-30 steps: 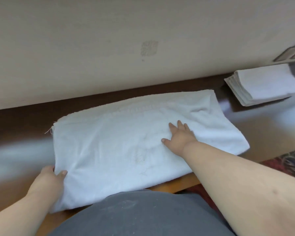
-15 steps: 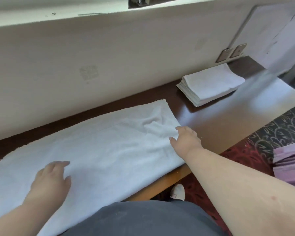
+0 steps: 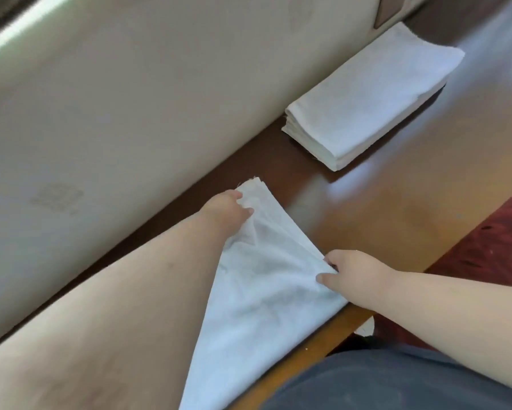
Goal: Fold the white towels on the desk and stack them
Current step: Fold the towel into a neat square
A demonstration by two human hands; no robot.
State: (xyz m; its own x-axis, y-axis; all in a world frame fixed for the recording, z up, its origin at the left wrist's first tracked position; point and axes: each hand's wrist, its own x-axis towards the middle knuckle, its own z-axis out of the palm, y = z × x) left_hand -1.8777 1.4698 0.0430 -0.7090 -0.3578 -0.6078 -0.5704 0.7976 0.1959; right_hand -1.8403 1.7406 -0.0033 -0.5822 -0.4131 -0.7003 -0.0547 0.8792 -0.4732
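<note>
A white towel point(image 3: 263, 297) lies along the front of the brown desk point(image 3: 382, 208), partly hidden under my left forearm. My left hand point(image 3: 226, 208) pinches the towel's far right corner near the wall. At the near right corner, by the desk's front edge, my right hand point(image 3: 349, 272) grips the cloth, which bunches into creases between the two hands. A neat stack of folded white towels point(image 3: 370, 99) sits further right on the desk, against the wall.
A cream wall panel point(image 3: 130, 113) runs along the back of the desk. Red patterned carpet point(image 3: 491, 250) shows beyond the desk's front edge. A wall plate point(image 3: 389, 10) sits above the stack. My grey clothing point(image 3: 396, 383) fills the bottom.
My left hand has crossed from the towel's left part to its far right corner and taken hold. My right hand now grips the near right corner. The view swung right.
</note>
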